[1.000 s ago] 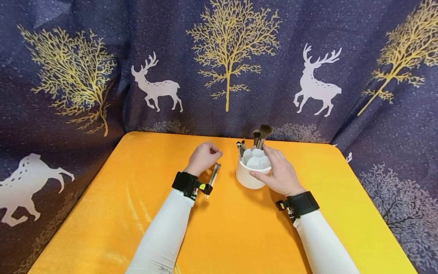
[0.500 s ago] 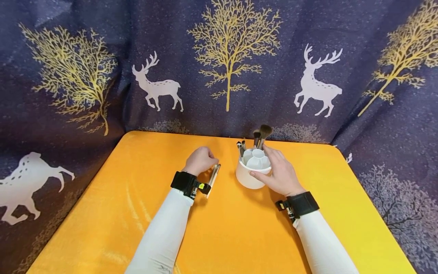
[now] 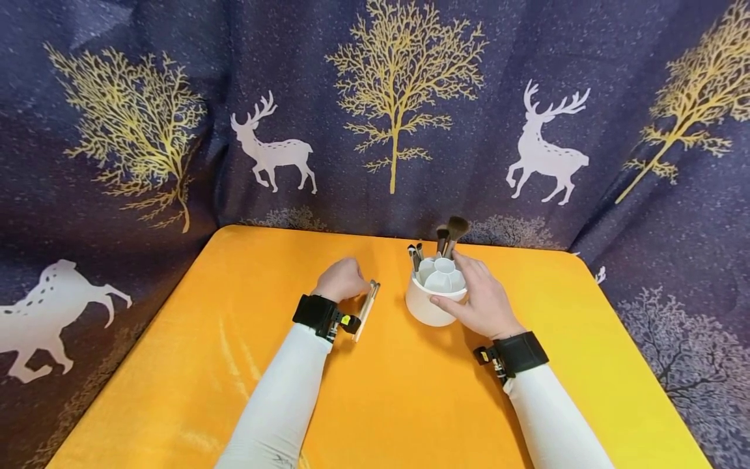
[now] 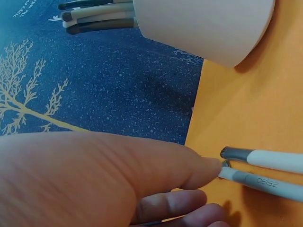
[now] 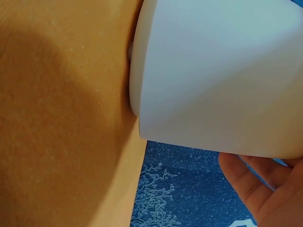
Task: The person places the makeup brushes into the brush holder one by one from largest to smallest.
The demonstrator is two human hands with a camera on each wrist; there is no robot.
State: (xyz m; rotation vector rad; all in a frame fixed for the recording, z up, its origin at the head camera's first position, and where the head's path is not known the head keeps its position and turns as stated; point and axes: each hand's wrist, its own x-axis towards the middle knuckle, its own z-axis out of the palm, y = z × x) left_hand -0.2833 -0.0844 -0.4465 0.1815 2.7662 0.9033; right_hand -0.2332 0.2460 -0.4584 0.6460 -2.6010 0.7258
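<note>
My left hand (image 3: 342, 280) is over two slim makeup brushes left of the holder. In the left wrist view, its thumb and fingers pinch the tip of one white-handled makeup brush (image 4: 265, 182). The other makeup brush (image 4: 279, 160) lies right beside it on the yellow cloth. My right hand (image 3: 483, 296) grips the round white brush holder (image 3: 428, 307), thumb at the front and fingers along the far right side. Out of the holder's compartments stick a large fluffy brush (image 3: 457, 228) and several smaller ones. The right wrist view shows mostly the holder's smooth wall (image 5: 213, 80).
A yellow cloth (image 3: 398, 404) covers the table. Behind it hangs a dark blue curtain (image 3: 469, 39) printed with white deer and golden trees. Both wrists carry black camera straps (image 3: 316, 316).
My left hand has lowered and drawn back slightly, onto the upper ends of the two brushes, and now pinches one. The right hand and the brush holder have stayed put.
</note>
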